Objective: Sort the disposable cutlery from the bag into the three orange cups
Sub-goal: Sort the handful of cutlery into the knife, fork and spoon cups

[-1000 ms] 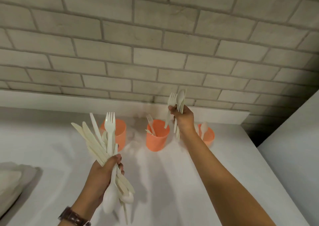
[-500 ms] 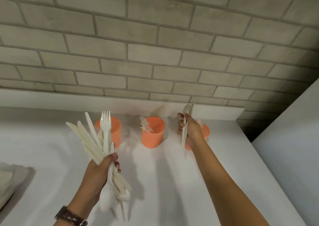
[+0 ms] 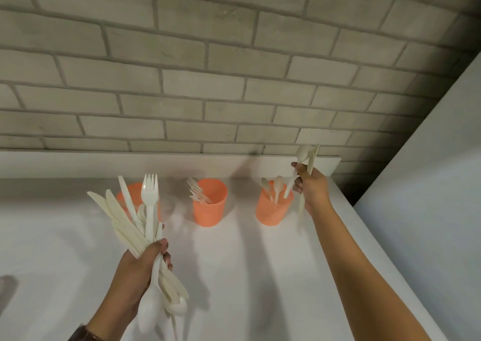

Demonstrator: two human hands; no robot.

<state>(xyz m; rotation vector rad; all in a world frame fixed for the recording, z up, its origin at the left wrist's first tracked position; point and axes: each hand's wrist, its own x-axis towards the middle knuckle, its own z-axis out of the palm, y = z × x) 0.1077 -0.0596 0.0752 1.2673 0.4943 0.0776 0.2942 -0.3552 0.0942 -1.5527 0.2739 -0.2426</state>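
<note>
White counter (image 3: 247,275) lies under both hands. Left hand (image 3: 141,265): fingers clenched round a mixed bundle (image 3: 145,226) of knives, forks and spoons, taken at mid-length. Knife blades and one fork head fan out above the fingers; spoon bowls hang below the palm. Judged light, stiff, smooth plastic. The pieces would likely slide on each other, so a slack grip could shed some. Three orange cups stand beyond the fingertips. The left cup (image 3: 122,197) is directly behind the bundle, contents hidden. The middle cup (image 3: 210,205), holding forks (image 3: 197,193), is up and right of the left thumb. The right cup (image 3: 273,209), holding spoons (image 3: 277,187), is just left of the right knuckles. The cups look thin and light and may tip if a handle catches the rim. Right hand (image 3: 311,192): fingers pinch two pieces (image 3: 303,156) along the handles. One is a spoon, bowl above the fingertips; the other's type cannot be told. Best hold for singles is mid-handle. No brand, label or writing is legible.
</note>
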